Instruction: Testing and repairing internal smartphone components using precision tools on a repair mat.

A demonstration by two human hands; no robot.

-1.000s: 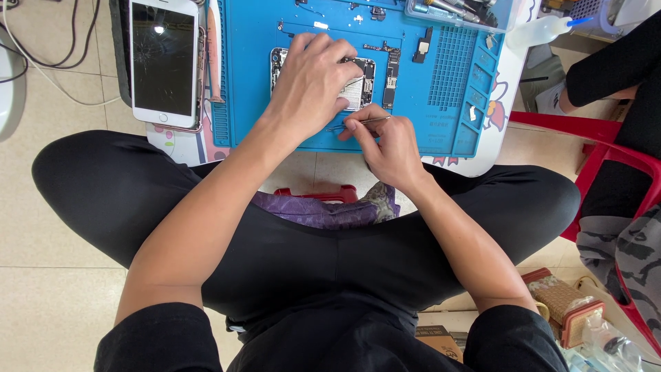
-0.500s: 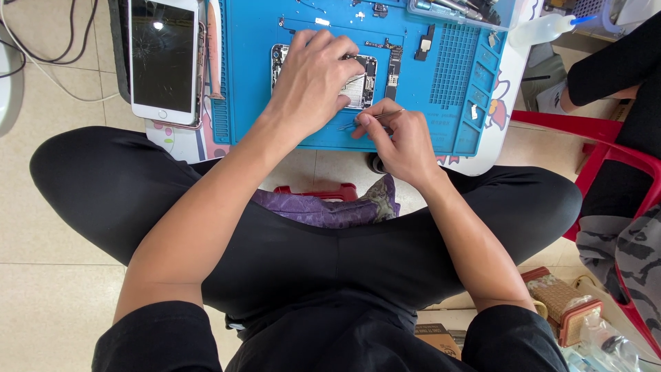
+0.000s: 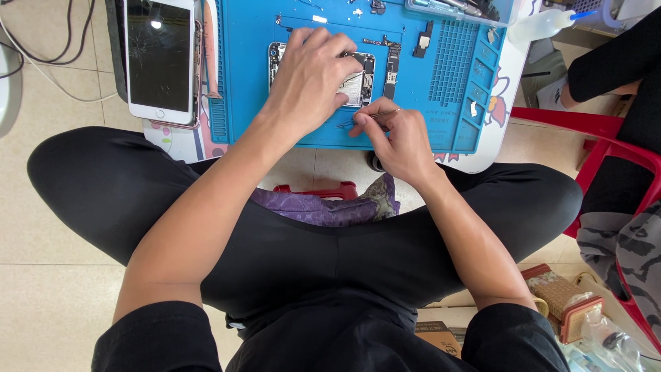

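Note:
My left hand (image 3: 311, 77) lies palm-down over an opened phone body (image 3: 363, 74) on a blue work mat (image 3: 427, 131), pressing it in place; most of the phone is hidden under the hand. My right hand (image 3: 399, 138) sits just below and to the right, pinching thin metal tweezers (image 3: 365, 120) whose tips point left toward the phone's lower edge. A long narrow circuit board (image 3: 392, 67) lies on the mat right beside the phone.
A white phone with a cracked dark screen (image 3: 160, 58) lies left of the mat. Small parts (image 3: 423, 39) and a tool tray (image 3: 458, 8) sit at the mat's top. A red stool (image 3: 613, 148) and another person's dark sleeve (image 3: 613, 58) are at right. Cables (image 3: 41, 76) trail at left.
My right hand with the tweezers has drifted slightly down and left along the phone's lower edge. The left hand stays pressed on the phone.

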